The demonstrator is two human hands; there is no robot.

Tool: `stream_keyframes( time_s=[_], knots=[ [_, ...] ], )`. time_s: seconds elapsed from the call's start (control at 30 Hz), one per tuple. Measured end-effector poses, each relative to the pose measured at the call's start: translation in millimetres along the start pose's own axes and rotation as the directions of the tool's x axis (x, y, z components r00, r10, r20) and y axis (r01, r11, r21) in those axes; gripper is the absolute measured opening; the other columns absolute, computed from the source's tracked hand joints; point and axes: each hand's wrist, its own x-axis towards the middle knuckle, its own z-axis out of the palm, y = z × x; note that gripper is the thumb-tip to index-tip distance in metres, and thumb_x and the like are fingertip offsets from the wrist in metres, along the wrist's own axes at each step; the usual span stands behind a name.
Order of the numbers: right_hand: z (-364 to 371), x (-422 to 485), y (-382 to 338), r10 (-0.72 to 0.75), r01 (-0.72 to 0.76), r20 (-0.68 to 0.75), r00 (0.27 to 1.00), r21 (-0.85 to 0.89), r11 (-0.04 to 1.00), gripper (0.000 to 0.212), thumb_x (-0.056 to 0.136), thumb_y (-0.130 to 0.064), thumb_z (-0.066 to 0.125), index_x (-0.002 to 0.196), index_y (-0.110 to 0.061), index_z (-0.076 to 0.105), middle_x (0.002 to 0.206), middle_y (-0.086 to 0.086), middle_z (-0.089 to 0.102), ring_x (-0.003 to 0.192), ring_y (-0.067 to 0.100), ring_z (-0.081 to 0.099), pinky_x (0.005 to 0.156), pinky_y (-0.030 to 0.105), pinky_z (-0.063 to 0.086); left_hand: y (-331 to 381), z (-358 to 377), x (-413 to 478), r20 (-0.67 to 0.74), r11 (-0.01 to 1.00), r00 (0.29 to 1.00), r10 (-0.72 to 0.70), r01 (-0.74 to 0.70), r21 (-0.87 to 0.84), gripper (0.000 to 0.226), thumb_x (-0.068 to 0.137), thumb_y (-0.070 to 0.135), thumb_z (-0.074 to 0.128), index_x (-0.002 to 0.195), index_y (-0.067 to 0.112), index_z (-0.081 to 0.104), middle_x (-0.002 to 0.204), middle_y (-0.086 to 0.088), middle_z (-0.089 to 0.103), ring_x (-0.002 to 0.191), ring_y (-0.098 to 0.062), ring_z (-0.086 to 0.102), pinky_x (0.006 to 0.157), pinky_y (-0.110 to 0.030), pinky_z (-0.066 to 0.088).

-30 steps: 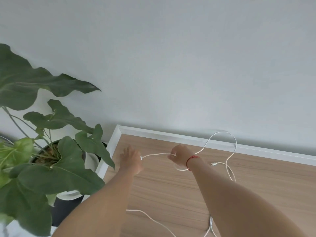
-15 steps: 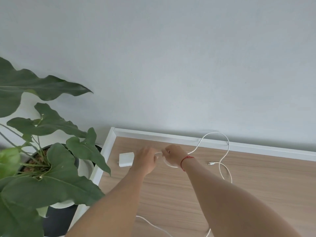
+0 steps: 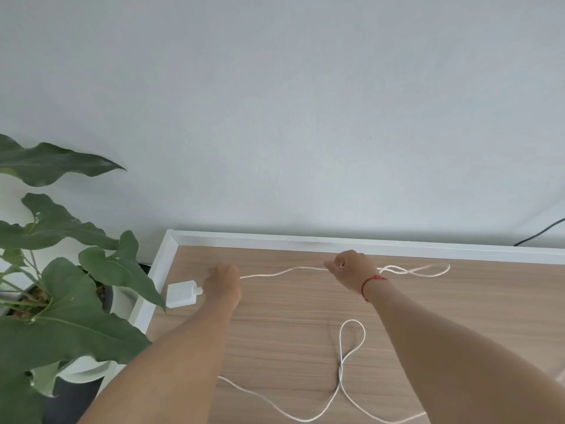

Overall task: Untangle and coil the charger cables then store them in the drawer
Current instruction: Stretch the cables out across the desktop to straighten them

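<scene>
Both hands are now spreading apart where half a second ago they were almost touching, and a length of white cable is stretching between them above the worktop. The right hand is pinching the cable at its fingertips. The left hand is covering the end just beside the white adapter, and its fingers are hidden, so I cannot tell whether it is gripping or only pressing.

Judging by this, the untangling step is under way – the person is pulling one run straight. Past the right hand the cable is crossing over itself in blurred loops, and nearer the camera another loop is lying on the wood with its strands crossing. The next move is probably calling for those crossings to be fed through while the adapter end stays anchored – coiling comes after.

No drawer is showing. The only container in view is the pot beside the worktop, holding a leafy plant.
</scene>
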Motion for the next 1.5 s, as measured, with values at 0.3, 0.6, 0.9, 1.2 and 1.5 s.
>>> stream_keyframes(
  time_s=[0.3, 0.6, 0.9, 1.2, 1.5],
  knots=[
    [10.8, -6.9, -25.3, -0.089, 0.087, 0.066, 0.994, 0.030, 0.996, 0.035, 0.094, -0.033, 0.046, 0.092, -0.007, 0.069, 0.090, 0.009, 0.069, 0.090, 0.030, 0.064, 0.073, 0.032, 0.046, 91.6, -17.5, -26.8, -0.077, 0.868, 0.913, 0.400, -0.404, -0.288, 0.026, 0.096, 0.019, 0.050, 0.117, 0.012, 0.063, 0.117, -0.009, 0.060, 0.113, -0.030, 0.055, 0.091, -0.038, 0.047],
    [-1.9, -13.6, -7.2, -0.095, 0.092, 0.102, 0.990, 0.029, 0.995, 0.032, 0.094, -0.035, 0.052, 0.108, -0.011, 0.067, 0.117, 0.006, 0.064, 0.108, 0.024, 0.059, 0.083, 0.027, 0.042, 98.9, -11.2, -32.0, -0.089, 0.880, 0.927, 0.363, -0.373, -0.294, 0.022, 0.100, 0.023, 0.046, 0.107, 0.019, 0.066, 0.113, -0.005, 0.061, 0.105, -0.028, 0.059, 0.081, -0.033, 0.044],
    [-42.2, -22.3, 35.6, 0.064, -0.037, 0.178, 0.982, -0.156, 0.987, 0.031, 0.095, -0.028, 0.050, 0.110, -0.005, 0.066, 0.114, 0.011, 0.066, 0.107, 0.028, 0.062, 0.089, 0.033, 0.048, 101.0, -18.0, -25.0, 0.007, 0.982, 0.984, 0.180, -0.179, -0.055, 0.025, 0.091, 0.004, 0.046, 0.108, 0.015, 0.063, 0.114, -0.006, 0.061, 0.108, -0.029, 0.060, 0.088, -0.036, 0.047],
    [-56.5, -8.5, 63.2, -0.076, 0.091, 0.162, 0.984, -0.090, 0.992, 0.010, 0.089, -0.027, 0.059, 0.094, -0.022, 0.066, 0.103, 0.005, 0.067, 0.094, 0.027, 0.065, 0.082, 0.031, 0.049, 200.4, -24.6, -50.3, -0.208, 0.890, 0.878, 0.431, -0.451, -0.059, 0.071, 0.088, -0.001, 0.050, 0.150, 0.021, 0.025, 0.154, -0.002, 0.028, 0.118, -0.025, 0.055, 0.095, -0.037, 0.041],
    [-106.2, 8.3, 133.2, -0.157, 0.179, 0.252, 0.955, -0.068, 0.981, 0.010, 0.080, -0.027, 0.072, 0.085, -0.022, 0.065, 0.104, 0.002, 0.067, 0.096, 0.023, 0.066, 0.089, 0.037, 0.054, 240.6, -22.7, -51.9, 0.001, 0.933, 0.976, 0.220, -0.210, -0.294, 0.025, 0.079, -0.007, 0.043, 0.091, -0.005, 0.064, 0.093, -0.027, 0.060, 0.103, -0.030, 0.060, 0.076, -0.046, 0.051]
  ],
)
